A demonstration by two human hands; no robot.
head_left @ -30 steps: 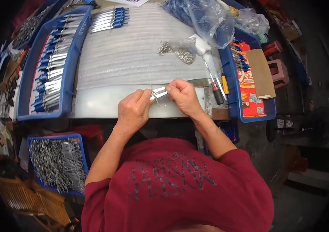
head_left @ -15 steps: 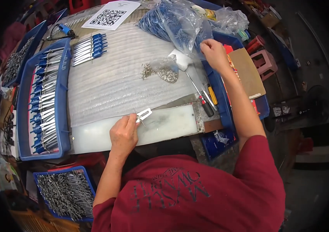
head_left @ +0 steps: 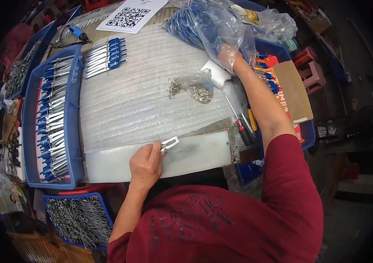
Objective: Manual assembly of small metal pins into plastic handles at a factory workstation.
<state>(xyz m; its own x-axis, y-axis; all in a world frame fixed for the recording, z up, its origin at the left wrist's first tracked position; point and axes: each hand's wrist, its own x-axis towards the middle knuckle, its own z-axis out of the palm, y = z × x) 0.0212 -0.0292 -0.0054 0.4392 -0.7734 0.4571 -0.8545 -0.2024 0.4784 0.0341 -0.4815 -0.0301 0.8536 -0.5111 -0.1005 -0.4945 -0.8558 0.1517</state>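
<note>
My left hand (head_left: 146, 165) is closed, pinching a small white slotted metal piece (head_left: 169, 143) with a thin pin crossing it, above the pale white board (head_left: 195, 153) at the near table edge. At the far right, my right hand (head_left: 228, 55) is inside the clear plastic bag (head_left: 249, 41), which holds many thin blue parts (head_left: 184, 26). Plastic covers its fingers, so their grip is unclear. Small metal pins (head_left: 200, 93) lie on and beside a small plastic bag in the middle of the foam sheet (head_left: 125, 101).
Blue trays of blue-handled metal pieces stand left (head_left: 77, 127) and right. A row of similar pieces (head_left: 107, 57) lies on the foam. Screwdrivers (head_left: 251, 119) and a white block (head_left: 216, 73) lie near my right forearm. A bin of metal parts (head_left: 79, 221) sits lower left.
My right hand has gone from beside the plastic bag into it. My left hand still holds the white slotted piece over the board. The whole view has shifted slightly.
</note>
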